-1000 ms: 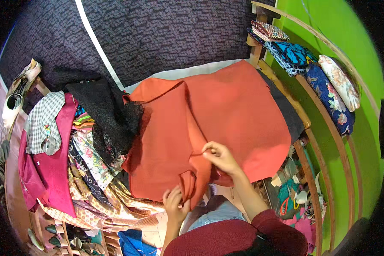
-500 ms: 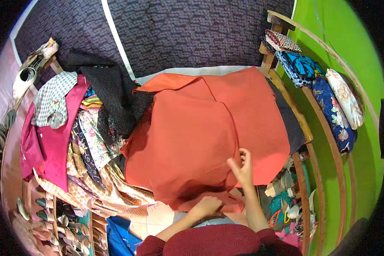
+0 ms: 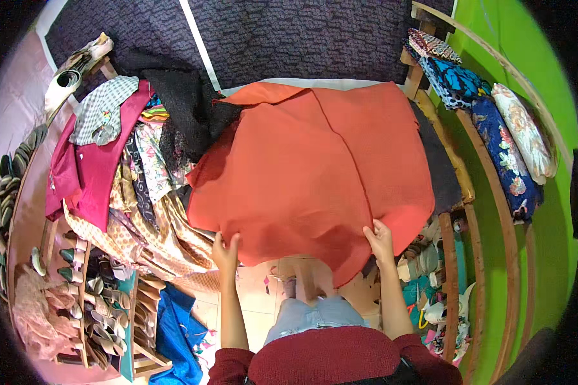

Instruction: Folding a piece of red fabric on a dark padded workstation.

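Overhead, the view falls on a worktop (image 3: 340,84) whose pale edge shows at the far side, set against a dark patterned floor covering (image 3: 302,32) crossed by one white stripe; a bright green wall (image 3: 546,77) curves down the right. One large orange cloth (image 3: 315,173), matte and smooth with a seam running down its middle, lies spread over the worktop, and its near edge hangs over toward the person. The left hand (image 3: 225,251) pinches that near edge at its left corner, fingers closed on the fabric. The right hand (image 3: 380,239) lies on the near edge further right, fingers curled over the cloth and gripping it. To the left, touching the orange cloth, sits a loose heap of fabrics: a black lace piece (image 3: 183,115), a magenta cloth (image 3: 83,173), a grey checked cloth (image 3: 103,112) on top of it, and floral and tan printed pieces (image 3: 148,212) spilling down. Below them a wooden rack (image 3: 103,301) holds many cone-shaped thread spools, too many to count. A bright blue cloth (image 3: 176,327) lies on the tiled floor just beside the rack. On the right, a curved wooden rail (image 3: 475,141) carries four folded printed fabrics (image 3: 501,147), in red pattern, turquoise, navy floral and pale floral. A dark grey cloth (image 3: 440,167) peeks out under the orange one's right edge.
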